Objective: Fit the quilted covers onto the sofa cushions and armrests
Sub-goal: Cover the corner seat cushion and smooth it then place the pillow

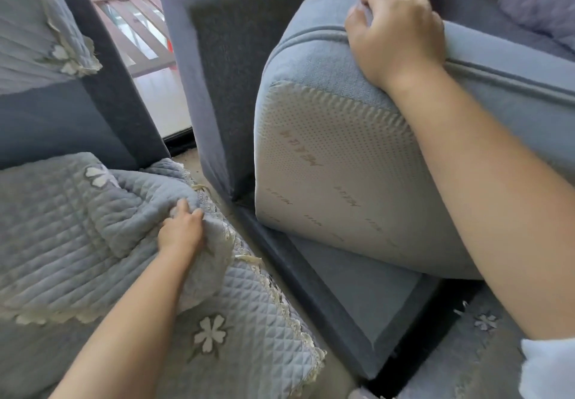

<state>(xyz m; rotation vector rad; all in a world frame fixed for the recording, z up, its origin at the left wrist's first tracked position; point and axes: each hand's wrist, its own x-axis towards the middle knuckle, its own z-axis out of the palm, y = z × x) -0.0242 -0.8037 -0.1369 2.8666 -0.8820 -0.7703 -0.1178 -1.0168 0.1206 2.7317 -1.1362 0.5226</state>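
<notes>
My right hand [393, 33]: fingers curled over the top edge of the seat cushion [336, 162], gripping it and holding it tipped up on edge.
Seat cushion: blue-grey with a pale dotted underside facing me, leaning against the sofa armrest [199, 56], its lower end on the sofa base [351, 293].
My left hand [182, 230]: fingers bunched, pinching a fold of the quilted cover [93, 230].
Quilted cover: crumpled on the neighbouring seat to my left, lace-trimmed, white flower patches showing.
</notes>
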